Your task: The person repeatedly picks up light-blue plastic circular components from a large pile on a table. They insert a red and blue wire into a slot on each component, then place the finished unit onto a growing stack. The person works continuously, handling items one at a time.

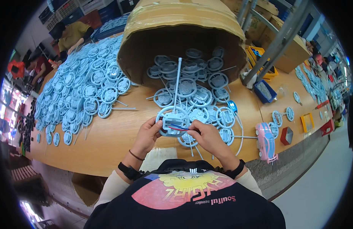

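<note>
My left hand (147,134) is closed around the left rim of a light-blue toy steering wheel (170,119), thumb on top. A long pale rod (178,82) sticks up from the wheel, pointing away from me. In the wheel's middle lies an open recess, with red and blue wires (178,128) running across it to the right. The fingertips of my right hand (207,135) pinch these wires at the wheel's right edge. More light-blue wheels (226,117) lie loose beyond and right of my hands, some with rods.
A large cardboard drum (180,15) on its side spills wheels onto the wooden table (107,143). Another heap of wheels (81,82) covers the left. At right are a pink toy car (265,142), a blue bin (265,91) and a metal post (277,42). Co-workers (71,36) sit at far left.
</note>
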A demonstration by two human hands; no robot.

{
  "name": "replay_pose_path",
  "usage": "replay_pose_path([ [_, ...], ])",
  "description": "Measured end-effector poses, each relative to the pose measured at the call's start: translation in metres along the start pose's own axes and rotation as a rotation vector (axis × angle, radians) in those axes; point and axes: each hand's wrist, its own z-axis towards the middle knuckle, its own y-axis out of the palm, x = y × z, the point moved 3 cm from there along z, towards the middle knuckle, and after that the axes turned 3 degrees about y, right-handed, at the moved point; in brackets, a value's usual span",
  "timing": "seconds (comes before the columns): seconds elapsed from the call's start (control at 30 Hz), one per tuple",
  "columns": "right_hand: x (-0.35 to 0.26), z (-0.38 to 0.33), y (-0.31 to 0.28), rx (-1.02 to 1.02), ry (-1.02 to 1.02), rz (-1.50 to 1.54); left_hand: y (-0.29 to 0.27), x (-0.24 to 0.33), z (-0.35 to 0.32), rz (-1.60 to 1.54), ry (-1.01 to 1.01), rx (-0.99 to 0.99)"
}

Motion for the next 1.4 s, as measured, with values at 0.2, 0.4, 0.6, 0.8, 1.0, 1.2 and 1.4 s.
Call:
replay_pose_path([
  [0.2,0.007,0.000,0.003,-0.051,0.003,0.077,-0.013,-0.006,-0.001,0.058,-0.028,-0.043],
  [0.4,0.009,-0.006,0.010,-0.021,-0.025,0.136,-0.017,-0.002,-0.010,0.085,-0.036,-0.042],
  [0.6,0.018,-0.011,0.015,-0.005,-0.075,0.180,-0.012,-0.007,-0.006,-0.006,-0.114,-0.209],
  [0.8,0.021,-0.012,0.026,0.022,-0.121,0.123,-0.009,-0.024,-0.011,-0.233,-0.193,-0.129],
  [1.0,0.024,-0.008,0.043,-0.097,-0.080,0.150,-0.032,-0.029,-0.013,-0.135,-0.222,-0.188],
  [1.2,0.040,-0.005,0.048,-0.162,-0.020,0.174,-0.126,0.011,-0.024,-0.003,-0.062,-0.031],
  [1.4,0.054,0.000,0.034,-0.178,0.116,0.300,-0.212,0.131,0.047,-0.156,0.462,0.310],
])
